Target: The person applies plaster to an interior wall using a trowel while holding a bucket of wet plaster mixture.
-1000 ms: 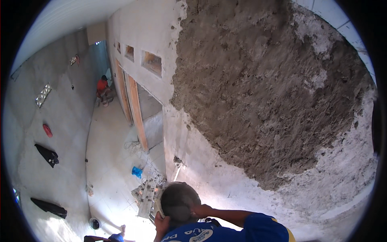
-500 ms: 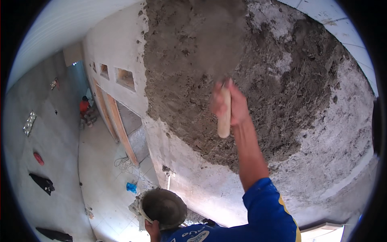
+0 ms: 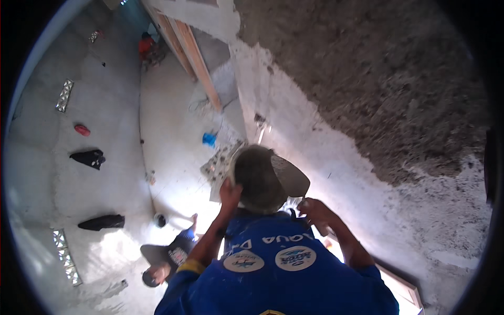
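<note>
My left hand [image 3: 230, 193] is closed on the left rim of a round bucket [image 3: 264, 203] in front of my chest. Dark grey wet mortar [image 3: 253, 176] lies inside it. On the bucket's right side is my right hand [image 3: 316, 211], fingers wrapped around the handle of a trowel [image 3: 291, 179]. The trowel's broad metal blade tilts over the bucket's right edge; I cannot tell whether it touches the mortar. Up on the right, a rough coat of wet mortar [image 3: 378, 89] covers much of the wall.
Far below is a pale floor [image 3: 170, 115] with a mortar-spattered board [image 3: 216, 165] and a blue item [image 3: 209, 139]. One person [image 3: 170, 254] stands at lower left; another in red [image 3: 147, 47] crouches farther off. Wooden door frames [image 3: 197, 58] line the opening. Dark cloths [image 3: 102, 222] hang on the left wall.
My right hand and the trowel have come down from the mortared wall to the bucket. My view has tilted downward, bringing my torso and the person at lower left into sight.
</note>
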Demonstrator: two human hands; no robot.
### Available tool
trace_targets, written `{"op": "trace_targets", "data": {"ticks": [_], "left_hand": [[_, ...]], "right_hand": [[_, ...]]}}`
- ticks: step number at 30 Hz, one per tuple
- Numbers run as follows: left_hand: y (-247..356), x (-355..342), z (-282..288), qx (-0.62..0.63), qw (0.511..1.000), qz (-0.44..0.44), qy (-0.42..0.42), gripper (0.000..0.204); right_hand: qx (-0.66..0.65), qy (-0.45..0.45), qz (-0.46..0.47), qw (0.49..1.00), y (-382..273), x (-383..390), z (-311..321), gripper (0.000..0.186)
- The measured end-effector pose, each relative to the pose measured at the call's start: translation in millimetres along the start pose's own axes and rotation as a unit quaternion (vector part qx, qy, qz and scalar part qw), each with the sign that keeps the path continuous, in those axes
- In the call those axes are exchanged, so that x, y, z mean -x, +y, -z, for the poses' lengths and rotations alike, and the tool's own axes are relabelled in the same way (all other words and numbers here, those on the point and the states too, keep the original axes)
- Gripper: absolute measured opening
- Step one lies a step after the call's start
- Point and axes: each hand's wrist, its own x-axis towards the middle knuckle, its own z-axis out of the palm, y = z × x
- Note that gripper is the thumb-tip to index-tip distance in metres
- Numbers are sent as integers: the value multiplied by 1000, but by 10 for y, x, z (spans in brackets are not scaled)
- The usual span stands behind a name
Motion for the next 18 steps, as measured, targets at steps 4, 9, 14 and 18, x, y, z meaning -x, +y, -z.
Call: {"op": "trace_targets", "data": {"ticks": [4,9,14,18], "left_hand": [[625,-287,-17,-105,991,-29,-76,19],[1109,-678,-180,-181,960,-110,-185,17],[1353,-1098,14,-146,961,-141,-185,15],[1776,-1136,-102,-129,945,-150,-261,13]], "right_hand": [[482,59,163,859,241,-632,-82,42],[483,165,124,851,-384,-1094,-479,24],[411,107,162,891,-642,-640,-546,20],[109,209,185,954,-241,-1187,-525,37]]}}
